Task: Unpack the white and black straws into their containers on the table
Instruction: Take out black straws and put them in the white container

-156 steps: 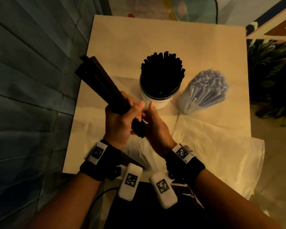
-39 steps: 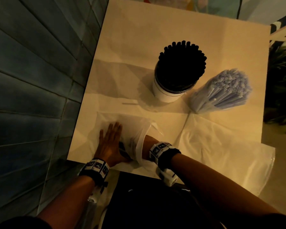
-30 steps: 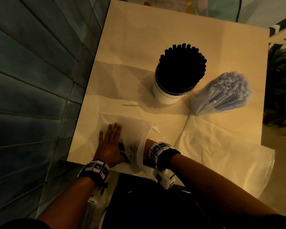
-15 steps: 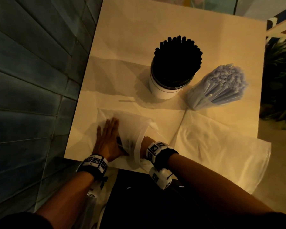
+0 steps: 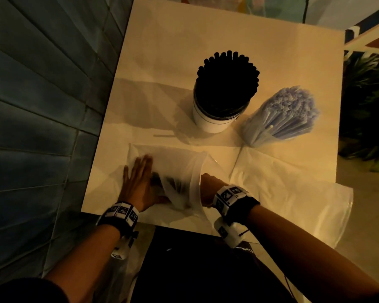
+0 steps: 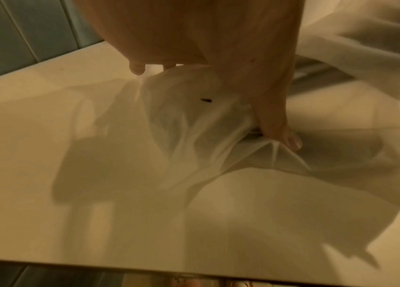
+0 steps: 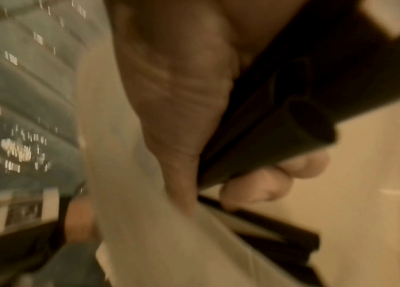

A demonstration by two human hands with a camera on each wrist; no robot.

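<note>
While the left hand [image 5: 138,182] presses flat on the plastic bag [image 5: 175,169] (desk-edge), right hand [image 7: 255,186] inside, gripping black straws [image 7: 279,126].

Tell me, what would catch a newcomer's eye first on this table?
Probably the white cup crammed with black straws mid-table, and beside it, to its right, a splayed bundle of white straws. Nearer the table's front edge, the left hand presses a clear plastic bag flat while the right hand, reaching inside, grips more black straws.

No words, brands or numbers can be read anywhere in these dim views.
</note>
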